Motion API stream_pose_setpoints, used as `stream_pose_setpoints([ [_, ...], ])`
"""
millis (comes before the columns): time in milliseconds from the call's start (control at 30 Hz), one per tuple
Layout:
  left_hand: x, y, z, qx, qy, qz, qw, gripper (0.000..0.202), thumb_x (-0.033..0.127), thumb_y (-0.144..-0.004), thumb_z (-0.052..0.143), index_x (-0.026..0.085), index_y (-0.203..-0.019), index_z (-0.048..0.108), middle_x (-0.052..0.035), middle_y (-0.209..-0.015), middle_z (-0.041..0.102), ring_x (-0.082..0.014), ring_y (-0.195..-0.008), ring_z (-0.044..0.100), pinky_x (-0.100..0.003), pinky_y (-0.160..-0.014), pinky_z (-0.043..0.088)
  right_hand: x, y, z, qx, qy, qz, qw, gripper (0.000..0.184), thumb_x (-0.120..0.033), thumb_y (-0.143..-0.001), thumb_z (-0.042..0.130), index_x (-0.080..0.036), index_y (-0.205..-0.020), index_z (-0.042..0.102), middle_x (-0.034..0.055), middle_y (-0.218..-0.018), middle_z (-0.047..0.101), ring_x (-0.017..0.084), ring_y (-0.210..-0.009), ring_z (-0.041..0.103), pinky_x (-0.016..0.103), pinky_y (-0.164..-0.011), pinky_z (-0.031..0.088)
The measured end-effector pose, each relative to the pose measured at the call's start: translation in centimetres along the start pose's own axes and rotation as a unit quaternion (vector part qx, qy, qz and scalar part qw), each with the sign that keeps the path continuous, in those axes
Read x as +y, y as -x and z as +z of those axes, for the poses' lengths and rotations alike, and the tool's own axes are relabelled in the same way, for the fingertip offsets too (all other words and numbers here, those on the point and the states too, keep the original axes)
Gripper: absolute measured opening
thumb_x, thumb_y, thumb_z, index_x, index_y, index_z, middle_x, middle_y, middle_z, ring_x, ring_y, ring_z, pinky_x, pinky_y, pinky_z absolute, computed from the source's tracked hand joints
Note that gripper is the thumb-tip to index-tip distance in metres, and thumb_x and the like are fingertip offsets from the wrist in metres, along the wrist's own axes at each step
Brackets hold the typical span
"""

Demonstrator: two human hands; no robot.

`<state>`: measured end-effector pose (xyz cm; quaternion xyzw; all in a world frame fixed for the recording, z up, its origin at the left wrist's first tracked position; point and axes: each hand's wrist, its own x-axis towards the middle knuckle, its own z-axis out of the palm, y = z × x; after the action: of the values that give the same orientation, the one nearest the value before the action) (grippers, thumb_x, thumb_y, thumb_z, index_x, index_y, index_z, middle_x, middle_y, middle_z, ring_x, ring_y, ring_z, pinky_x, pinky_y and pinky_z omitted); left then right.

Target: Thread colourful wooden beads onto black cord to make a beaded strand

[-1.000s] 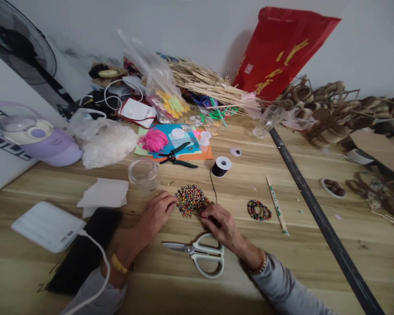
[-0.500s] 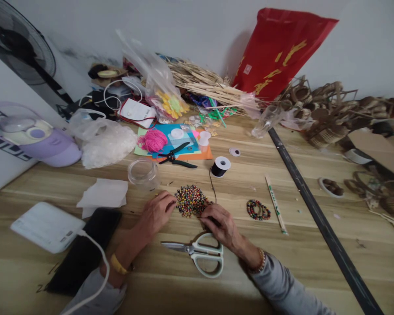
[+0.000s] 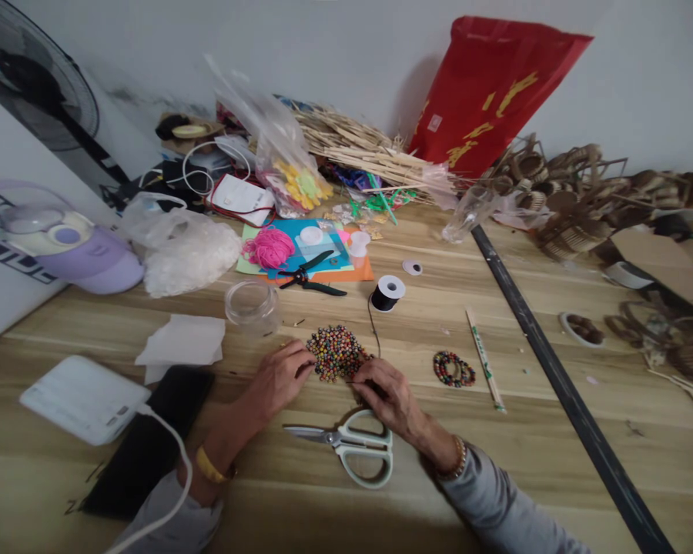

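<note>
Two hands at a heap of colourful beads (image 3: 336,350) on the worktop (image 3: 266,500).
The right hand (image 3: 390,392) pinches a dark cord (image 3: 376,329) at the heap's near right edge; the left hand (image 3: 282,375) has its fingertips together at the left edge, whether around a bead I cannot tell. Scissors (image 3: 336,439) lie just in front, the cord's spool (image 3: 389,295) behind, a clear jar (image 3: 252,306) behind the left hand, and a beaded coil (image 3: 467,377) off to the right.

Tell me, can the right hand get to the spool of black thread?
Probably yes. The spool stands a little beyond the right hand, and only its own trailing thread seems to lie between them.
</note>
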<state>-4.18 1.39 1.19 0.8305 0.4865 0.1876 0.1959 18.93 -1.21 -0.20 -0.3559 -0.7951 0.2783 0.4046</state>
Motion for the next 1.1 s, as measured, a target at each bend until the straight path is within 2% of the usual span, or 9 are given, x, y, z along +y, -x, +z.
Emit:
stream_pose_setpoints([
  [567,0.2,-0.1,0.3,-0.011,-0.018,-0.003,1.000,0.012,0.011,-0.084,0.053,0.014,-0.081,0.065,-0.0058,-0.083,0.061,-0.0187,-0.082,0.059,-0.031,-0.077,0.048,-0.1,0.0,0.0,0.000,0.004,0.010,1.000,0.008,-0.019,-0.090,0.051,-0.018,-0.085,0.058,0.0055,-0.077,0.060,0.017,-0.074,0.055,0.028,-0.067,0.047],
  [733,0.3,0.0,0.3,0.022,-0.008,0.004,1.000,0.012,0.011,-0.082,0.055,0.016,-0.077,0.065,-0.0043,-0.081,0.061,-0.0172,-0.080,0.059,-0.029,-0.076,0.048,-0.2,-0.1,-0.1,-0.003,0.010,0.003,1.000,0.010,-0.020,-0.091,0.050,-0.019,-0.085,0.058,0.0055,-0.077,0.060,0.017,-0.073,0.055,0.029,-0.067,0.047],
  [933,1.0,-0.2,0.3,0.093,0.105,-0.016,0.990,0.008,0.010,-0.076,0.058,0.015,-0.073,0.064,-0.0030,-0.070,0.062,-0.0142,-0.068,0.058,-0.024,-0.065,0.048,0.0,0.1,0.0,-0.004,0.007,0.007,1.000,0.009,-0.019,-0.090,0.050,-0.019,-0.086,0.058,0.0058,-0.078,0.061,0.017,-0.074,0.056,0.029,-0.068,0.047],
  [1000,1.3,-0.2,0.4,0.090,0.165,-0.035,0.982,0.007,0.011,-0.074,0.059,0.015,-0.071,0.064,-0.0022,-0.067,0.064,-0.0126,-0.062,0.058,-0.022,-0.061,0.048,0.1,0.1,0.0,-0.004,0.008,0.008,1.000,0.009,-0.019,-0.090,0.050,-0.019,-0.086,0.058,0.0058,-0.078,0.061,0.017,-0.074,0.056,0.029,-0.068,0.047],
  [1100,1.8,-0.2,0.7,0.042,0.248,-0.072,0.965,0.006,0.012,-0.072,0.060,0.013,-0.071,0.066,-0.0028,-0.067,0.068,-0.0125,-0.061,0.061,-0.020,-0.060,0.049,0.0,0.1,0.0,-0.006,0.007,0.010,1.000,0.008,-0.017,-0.090,0.051,-0.018,-0.085,0.058,0.0055,-0.077,0.060,0.017,-0.074,0.055,0.029,-0.068,0.047],
])
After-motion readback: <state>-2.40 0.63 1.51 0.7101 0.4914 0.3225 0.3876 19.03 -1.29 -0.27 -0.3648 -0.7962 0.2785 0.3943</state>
